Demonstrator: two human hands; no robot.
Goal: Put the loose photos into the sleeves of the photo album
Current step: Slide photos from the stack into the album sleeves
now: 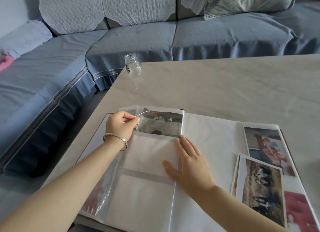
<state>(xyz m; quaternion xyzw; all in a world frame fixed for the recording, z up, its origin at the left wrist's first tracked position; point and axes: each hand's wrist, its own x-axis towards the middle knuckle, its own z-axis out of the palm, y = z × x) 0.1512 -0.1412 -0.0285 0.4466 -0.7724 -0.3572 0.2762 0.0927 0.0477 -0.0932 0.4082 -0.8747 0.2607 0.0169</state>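
The photo album point(209, 138) lies open on the table. In the top sleeve of its left page sits a greyish photo point(161, 124). My left hand point(121, 124) pinches the clear plastic flap of that sleeve at the photo's left edge, lifting it. My right hand point(188, 160) lies flat, fingers spread, on the white page below the photo, near the spine. A loose photo point(261, 186) of a brown field rests on the right page, over another loose print. Sleeved photos point(266, 145) show on the right page above and below it.
A small empty glass jar point(133, 65) stands at the table's far left corner. The pale marble table point(225, 86) stretches behind the album. A blue covered sofa point(138, 41) wraps around the far and left sides, with a cushion point(242, 1) at the back right.
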